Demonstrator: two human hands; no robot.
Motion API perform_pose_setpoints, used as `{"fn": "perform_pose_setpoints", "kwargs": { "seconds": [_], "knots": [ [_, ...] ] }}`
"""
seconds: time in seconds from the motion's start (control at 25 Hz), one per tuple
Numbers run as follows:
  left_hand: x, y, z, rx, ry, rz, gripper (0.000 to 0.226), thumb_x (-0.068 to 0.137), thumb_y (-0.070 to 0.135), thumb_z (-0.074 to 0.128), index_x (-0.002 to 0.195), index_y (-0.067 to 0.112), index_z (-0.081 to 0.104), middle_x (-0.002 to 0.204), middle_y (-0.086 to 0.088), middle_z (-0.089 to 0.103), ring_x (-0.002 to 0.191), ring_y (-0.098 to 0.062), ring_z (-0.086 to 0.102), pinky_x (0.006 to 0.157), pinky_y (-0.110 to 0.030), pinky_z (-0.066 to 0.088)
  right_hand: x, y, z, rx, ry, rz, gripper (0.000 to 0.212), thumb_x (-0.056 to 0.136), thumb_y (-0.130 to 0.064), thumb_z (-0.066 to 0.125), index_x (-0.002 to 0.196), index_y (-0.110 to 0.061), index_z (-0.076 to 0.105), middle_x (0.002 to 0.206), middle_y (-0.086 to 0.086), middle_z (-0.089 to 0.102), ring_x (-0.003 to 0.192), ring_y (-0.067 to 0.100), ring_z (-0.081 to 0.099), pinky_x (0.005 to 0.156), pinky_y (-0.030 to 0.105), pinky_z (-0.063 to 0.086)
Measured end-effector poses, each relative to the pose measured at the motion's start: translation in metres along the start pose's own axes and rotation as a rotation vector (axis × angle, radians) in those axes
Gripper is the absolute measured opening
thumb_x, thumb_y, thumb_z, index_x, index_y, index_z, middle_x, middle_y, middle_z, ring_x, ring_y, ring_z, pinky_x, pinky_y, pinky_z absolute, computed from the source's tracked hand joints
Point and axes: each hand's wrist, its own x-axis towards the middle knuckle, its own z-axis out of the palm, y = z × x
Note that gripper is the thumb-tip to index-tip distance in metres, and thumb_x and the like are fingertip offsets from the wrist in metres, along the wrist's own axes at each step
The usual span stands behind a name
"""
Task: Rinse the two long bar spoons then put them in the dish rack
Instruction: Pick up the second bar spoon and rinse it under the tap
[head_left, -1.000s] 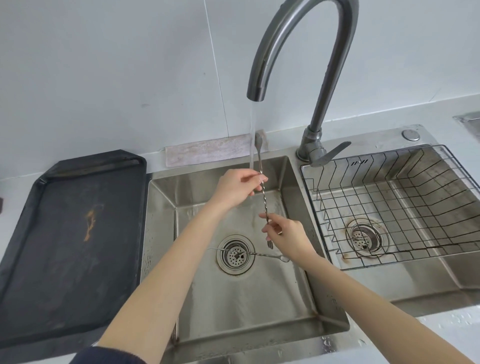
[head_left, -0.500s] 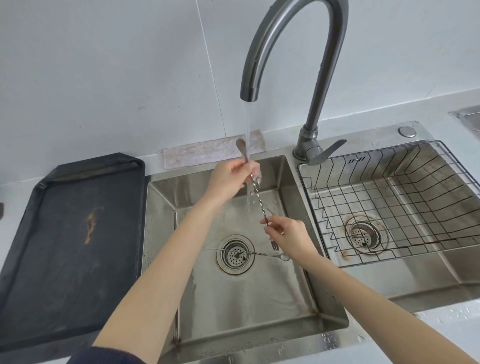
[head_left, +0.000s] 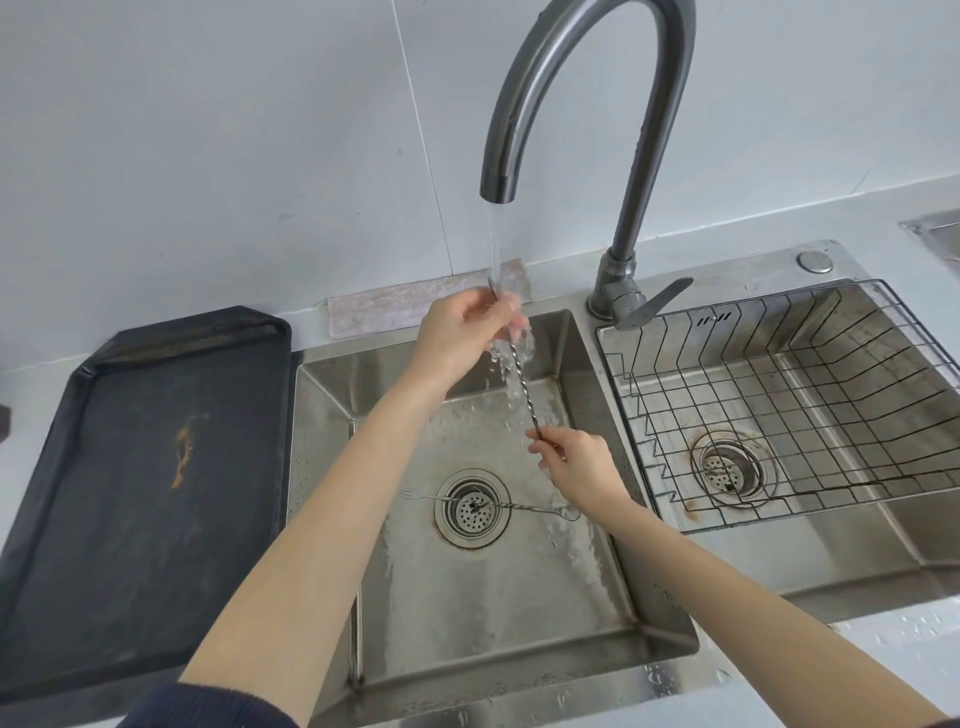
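Note:
A long twisted bar spoon (head_left: 522, 387) slants under the running water, over the left sink basin (head_left: 498, 613). My left hand (head_left: 462, 332) is closed around its upper end, right in the stream. My right hand (head_left: 579, 465) pinches its lower end. Water splashes off my left fingers and down the stem. A second bar spoon (head_left: 498, 505) lies flat on the basin floor across the drain (head_left: 471, 508), its fork end pointing left. The wire dish rack (head_left: 779, 395) sits in the right basin, with nothing in it.
The tall grey faucet (head_left: 587, 93) arches over the left basin, its lever (head_left: 652, 309) pointing right. A black tray (head_left: 140, 493) lies on the counter to the left. A folded cloth (head_left: 395, 306) rests behind the sink against the wall.
My left hand slid up the spoon into the stream, so only a tip of the spoon shows above it. Water now splashes over my fingers. The spoon in the basin has not moved.

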Motion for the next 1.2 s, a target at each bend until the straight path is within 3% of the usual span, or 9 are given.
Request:
{"fn": "perform_pose_setpoints", "kwargs": {
  "seconds": [0.16,0.28,0.4,0.52,0.64,0.76,0.88,0.96,1.2],
  "knots": [
    [0.002,-0.001,0.002,-0.013,0.085,0.041,0.022,0.082,0.024,0.065,0.062,0.026,0.058,0.058,0.01,0.066,0.058,0.0,0.064,0.059,-0.013,0.043,0.0,0.0,0.003,0.022,-0.037,0.017,0.025,0.093,-0.013,0.046,0.107,-0.014,0.068,0.101,0.005,0.074,0.081,0.021,0.067,0.079,0.035,0.057],
    [0.004,-0.001,0.001,-0.021,0.119,0.056,0.023,0.085,0.024,0.062,0.062,0.024,0.063,0.048,0.012,0.066,0.05,0.002,0.063,0.057,-0.015,0.052,0.001,-0.002,0.002,0.05,-0.028,0.037,0.022,0.091,-0.016,0.051,0.099,-0.017,0.071,0.097,0.006,0.075,0.082,0.023,0.07,0.072,0.029,0.056],
    [0.004,0.0,0.001,-0.025,0.078,0.046,0.031,0.094,0.026,0.048,0.073,0.015,0.068,0.062,0.005,0.07,0.051,0.002,0.065,0.063,-0.021,0.056,0.003,-0.005,0.001,0.072,-0.023,0.037,0.022,0.091,-0.015,0.051,0.103,-0.014,0.07,0.097,0.007,0.075,0.078,0.017,0.067,0.061,0.013,0.046],
    [0.005,0.003,0.003,0.021,0.001,0.004,0.034,0.098,0.019,0.037,0.103,0.0,0.065,0.088,-0.008,0.068,0.061,-0.003,0.067,0.068,-0.02,0.054,0.003,-0.006,0.0,0.083,-0.022,0.048,0.023,0.091,-0.013,0.051,0.105,-0.012,0.069,0.099,0.008,0.074,0.074,0.013,0.062,0.057,0.006,0.044],
    [0.002,0.006,0.004,0.02,-0.047,0.019,0.016,0.091,0.015,0.051,0.101,0.014,0.064,0.088,0.0,0.069,0.07,-0.002,0.067,0.079,-0.023,0.05,0.001,-0.005,0.001,0.1,-0.031,0.071,0.022,0.091,-0.011,0.05,0.102,-0.011,0.069,0.099,0.009,0.074,0.08,0.025,0.068,0.046,-0.001,0.042],
    [0.001,0.008,0.006,-0.001,0.05,0.074,0.013,0.09,0.022,0.054,0.082,0.022,0.064,0.076,0.007,0.068,0.053,0.007,0.065,0.06,-0.013,0.05,0.001,-0.005,0.001,0.112,-0.031,0.08,0.02,0.089,-0.011,0.052,0.097,-0.011,0.07,0.098,0.013,0.074,0.087,0.031,0.069,0.047,-0.001,0.042],
    [0.002,0.012,0.006,0.001,0.061,0.064,0.042,0.097,0.035,0.034,0.094,0.009,0.067,0.075,-0.001,0.069,0.051,0.003,0.065,0.052,-0.009,0.052,0.002,-0.006,0.0,0.104,-0.028,0.073,0.019,0.089,-0.012,0.053,0.096,-0.011,0.071,0.096,0.013,0.074,0.086,0.031,0.07,0.05,-0.001,0.042],
    [0.002,0.013,0.006,-0.024,0.034,0.05,0.047,0.098,0.035,0.029,0.103,0.005,0.065,0.08,-0.005,0.069,0.052,0.002,0.065,0.052,-0.008,0.05,0.002,-0.005,0.0,0.091,-0.029,0.074,0.019,0.089,-0.012,0.054,0.096,-0.01,0.071,0.097,0.01,0.074,0.085,0.03,0.071,0.051,-0.002,0.041],
    [0.001,0.007,0.005,0.176,0.041,0.177,0.009,0.091,0.012,0.051,0.098,0.015,0.056,0.081,-0.001,0.068,0.055,0.01,0.062,0.065,-0.009,0.049,0.002,-0.011,-0.002,0.11,-0.019,0.077,0.017,0.087,-0.011,0.059,0.097,-0.006,0.072,0.085,0.007,0.071,0.069,0.021,0.064,0.044,-0.003,0.039]
  ]
}}
